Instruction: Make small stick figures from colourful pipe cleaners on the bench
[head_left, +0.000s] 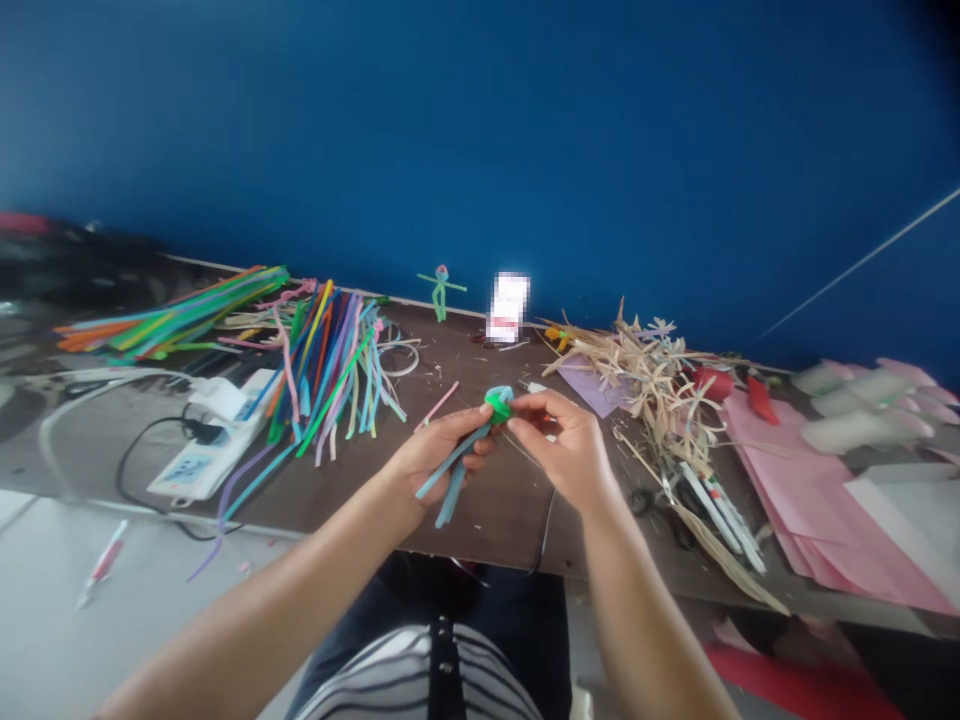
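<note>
In the middle of the view, above the table's front part, my left hand (pixel 447 446) is closed around a bundle of blue pipe cleaners (pixel 452 478), their loose ends hanging toward me. At the top of the bundle, green pipe cleaner (pixel 496 405) is wrapped into a small knob, with light blue loops above it. The thumb and fingers of my right hand (pixel 561 440) pinch the right side of this knob. A small green pipe cleaner figure (pixel 440 293) with outstretched arms stands behind, against the blue wall.
Loose coloured pipe cleaners (pixel 322 360) and a power strip (pixel 214 440) with cables lie left. A blurred-out bright screen (pixel 508 308) leans at the wall. To the right are straw-coloured strips (pixel 652 380), pens (pixel 724 515), pink sheets (pixel 817 490) and pale rolls (pixel 862 400).
</note>
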